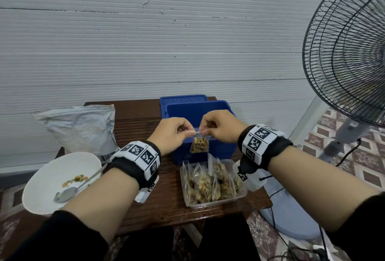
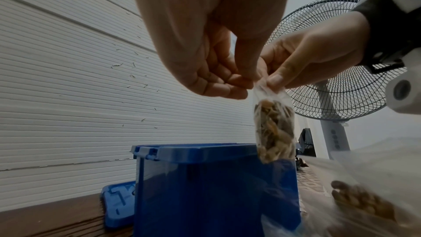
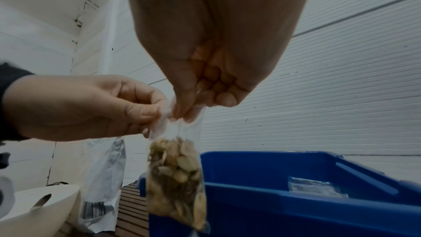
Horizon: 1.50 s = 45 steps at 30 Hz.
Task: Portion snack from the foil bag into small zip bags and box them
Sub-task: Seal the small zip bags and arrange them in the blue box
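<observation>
- Left hand (image 1: pixel 169 133) and right hand (image 1: pixel 221 126) each pinch the top edge of a small zip bag (image 1: pixel 199 145) of snack, hanging above the blue box (image 1: pixel 225 148).
- Foil bag (image 1: pixel 83 129) at the surface's (image 1: pixel 162 208) far left corner; filled bags in a clear tray (image 1: pixel 241 195) near its front edge.

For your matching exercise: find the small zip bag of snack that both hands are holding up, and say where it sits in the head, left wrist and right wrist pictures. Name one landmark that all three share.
Head: the small zip bag hangs at centre, pinched at its top by the left hand and right hand.
Left wrist: right of centre.
Right wrist: lower centre, left of middle.
Shared landmark: the blue box behind it.
</observation>
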### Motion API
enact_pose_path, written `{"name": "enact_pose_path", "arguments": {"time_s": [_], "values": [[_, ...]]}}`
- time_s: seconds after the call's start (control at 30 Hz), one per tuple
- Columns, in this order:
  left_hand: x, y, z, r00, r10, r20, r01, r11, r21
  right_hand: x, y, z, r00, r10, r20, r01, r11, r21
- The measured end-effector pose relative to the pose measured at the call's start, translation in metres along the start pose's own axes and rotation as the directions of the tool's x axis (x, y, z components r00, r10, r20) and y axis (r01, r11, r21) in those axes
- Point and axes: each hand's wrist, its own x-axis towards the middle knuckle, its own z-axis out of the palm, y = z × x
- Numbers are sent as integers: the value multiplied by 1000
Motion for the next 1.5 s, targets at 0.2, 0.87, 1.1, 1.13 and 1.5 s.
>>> {"name": "enact_pose_path", "arguments": {"time_s": [0.2,0.87,1.1,1.13,1.5], "values": [[6,0,-1,999,-42,-20,40,992,-119,9,3,-15,998,56,42,-56,998,-2],[46,-63,8,973,-219,-77,210,972,-106,49,66,-48,896,368,251,-213,849,-484],[53,-67,14,966,-242,-93,233,968,-96,58,81,-30,866,408,289,-175,789,-589],[53,-66,14,965,-245,-95,236,967,-95,59,82,-29,864,409,293,-171,786,-594],[52,-61,17,959,-262,-105,257,965,-57,56,81,-36,887,352,300,-190,869,-458]]}}
